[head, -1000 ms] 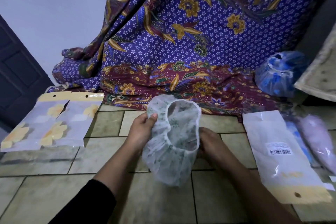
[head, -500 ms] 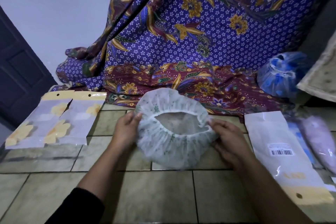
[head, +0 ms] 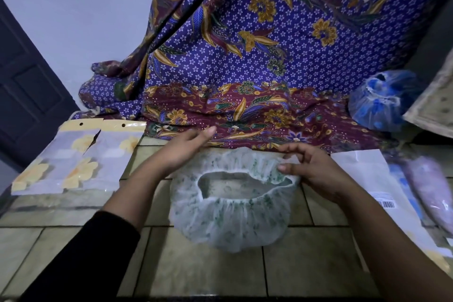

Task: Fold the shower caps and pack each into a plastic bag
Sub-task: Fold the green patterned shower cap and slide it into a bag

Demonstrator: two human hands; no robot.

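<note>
**Shower cap (head: 230, 225) spread mouth-up on the tiles**

It lies on glossy beige tiles (head: 306, 267), a crinkled, translucent white dome flecked with green. Its elastic rim is gathered into fine ruffles around an oval opening. The left hand (head: 182, 152) is flat over the far-left edge, its fingers (head: 206, 133) straight and released. The right hand (head: 316, 169) pinches the ruffled rim at the far right between thumb and curled fingers. Flat, shiny plastic bags (head: 73, 162) printed with yellow flowers lie well to the left.

No wording can be read. A white barcode label (head: 385, 202) sits on the plastic bag (head: 360, 169) by the tiled floor's (head: 220, 272) right edge, its digits too blurred.
</note>
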